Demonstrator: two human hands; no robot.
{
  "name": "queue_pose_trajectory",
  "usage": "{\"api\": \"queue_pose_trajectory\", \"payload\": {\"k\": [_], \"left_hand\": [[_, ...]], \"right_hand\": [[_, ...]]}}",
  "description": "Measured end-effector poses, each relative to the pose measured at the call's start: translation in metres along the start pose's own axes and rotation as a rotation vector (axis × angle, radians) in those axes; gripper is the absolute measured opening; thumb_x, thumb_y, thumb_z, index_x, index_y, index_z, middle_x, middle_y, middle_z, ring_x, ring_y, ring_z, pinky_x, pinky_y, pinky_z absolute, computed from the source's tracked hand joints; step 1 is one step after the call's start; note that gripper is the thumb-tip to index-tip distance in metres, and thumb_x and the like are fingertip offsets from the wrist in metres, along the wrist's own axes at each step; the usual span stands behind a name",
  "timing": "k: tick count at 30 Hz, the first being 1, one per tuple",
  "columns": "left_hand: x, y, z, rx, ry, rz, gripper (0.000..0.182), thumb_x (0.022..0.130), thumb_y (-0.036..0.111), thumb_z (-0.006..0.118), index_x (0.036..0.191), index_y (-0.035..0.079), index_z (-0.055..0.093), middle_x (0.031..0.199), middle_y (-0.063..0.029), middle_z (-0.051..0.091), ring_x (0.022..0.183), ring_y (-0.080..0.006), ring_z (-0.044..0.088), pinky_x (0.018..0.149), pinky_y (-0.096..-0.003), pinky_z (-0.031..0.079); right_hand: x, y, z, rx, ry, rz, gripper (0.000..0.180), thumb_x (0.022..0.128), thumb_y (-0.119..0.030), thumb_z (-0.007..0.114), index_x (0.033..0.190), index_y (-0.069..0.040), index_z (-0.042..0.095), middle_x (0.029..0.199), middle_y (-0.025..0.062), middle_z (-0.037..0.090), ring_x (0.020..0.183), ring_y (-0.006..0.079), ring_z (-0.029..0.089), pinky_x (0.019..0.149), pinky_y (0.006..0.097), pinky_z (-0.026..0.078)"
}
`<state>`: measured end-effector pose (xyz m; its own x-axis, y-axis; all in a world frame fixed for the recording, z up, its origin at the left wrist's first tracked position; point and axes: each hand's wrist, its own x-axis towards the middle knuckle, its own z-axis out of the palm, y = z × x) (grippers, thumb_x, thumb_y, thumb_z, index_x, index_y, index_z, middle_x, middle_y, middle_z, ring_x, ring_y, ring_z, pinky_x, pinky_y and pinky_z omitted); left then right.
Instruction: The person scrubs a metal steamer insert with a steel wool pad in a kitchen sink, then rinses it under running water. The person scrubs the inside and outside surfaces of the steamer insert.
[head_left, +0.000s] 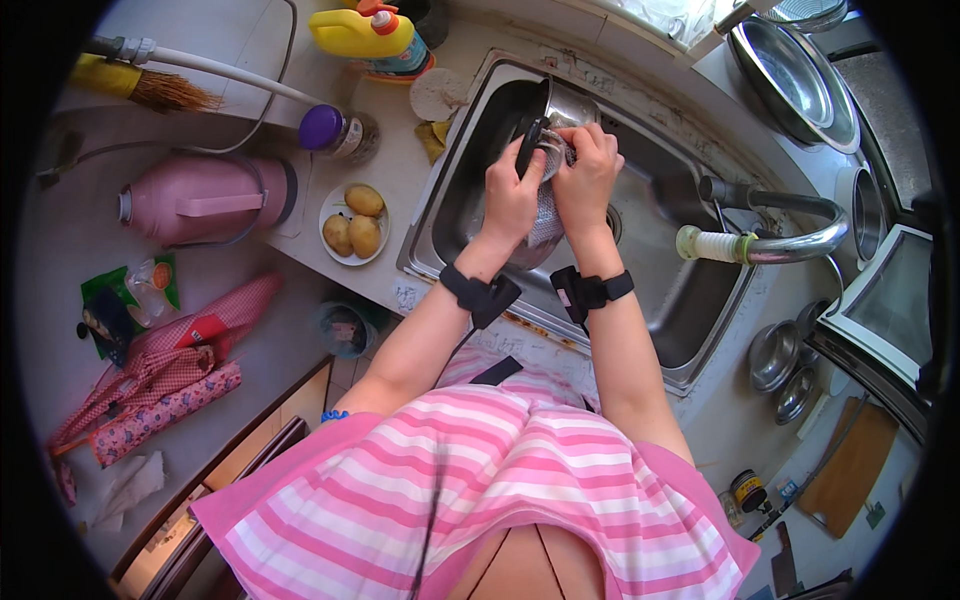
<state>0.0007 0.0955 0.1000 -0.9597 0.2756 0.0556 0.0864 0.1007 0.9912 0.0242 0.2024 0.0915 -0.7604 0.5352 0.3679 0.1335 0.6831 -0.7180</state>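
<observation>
Both my hands are over the stainless steel sink (694, 300), close together. My left hand (511, 191) grips a black handle (531, 148), thumb on one side and fingers on the other. It seems to belong to shiny metal kitchenware with a perforated or mesh surface (546, 217), partly hidden by my hands. My right hand (586, 176) has its fingers bent around the metal part, just right of the handle. Its exact shape cannot be made out. Behind my fingers, a stainless steel pot or bowl (574, 103) stands in the sink's far left part.
A curved faucet (806, 244) reaches over the sink from the right. Left of the sink are a white plate (328, 251) with three potatoes (364, 236), a purple-lidded jar (352, 139) and a yellow bottle (367, 37). A pink thermos (195, 199) lies farther left. Metal bowls (776, 356) sit at right.
</observation>
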Motion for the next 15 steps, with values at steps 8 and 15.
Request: {"api": "queue_pose_trajectory", "payload": {"k": [8, 15], "left_hand": [[0.008, 0.001, -0.002, -0.005, -0.026, -0.080, 0.029, 0.096, 0.018, 0.060, 0.112, -0.006, 0.062, 0.084, -0.0195, 0.068, 0.074, -0.0270, 0.065, 0.069, -0.0370, 0.049], [-0.002, 0.002, 0.001, 0.042, -0.007, -0.043, 0.028, 0.095, 0.017, 0.060, 0.112, -0.006, 0.063, 0.089, -0.0223, 0.069, 0.085, -0.0293, 0.069, 0.075, -0.0356, 0.051]], "right_hand": [[-0.033, -0.004, -0.030, 0.095, -0.216, -0.153, 0.010, 0.076, -0.010, 0.071, 0.085, -0.010, 0.068, 0.088, 0.0012, 0.061, 0.094, 0.0252, 0.053, 0.083, 0.0397, 0.035], [0.005, 0.011, -0.004, 0.042, -0.009, -0.017, 0.007, 0.078, -0.010, 0.070, 0.083, -0.007, 0.066, 0.088, 0.0058, 0.061, 0.091, 0.0302, 0.055, 0.078, 0.0417, 0.039]]}}
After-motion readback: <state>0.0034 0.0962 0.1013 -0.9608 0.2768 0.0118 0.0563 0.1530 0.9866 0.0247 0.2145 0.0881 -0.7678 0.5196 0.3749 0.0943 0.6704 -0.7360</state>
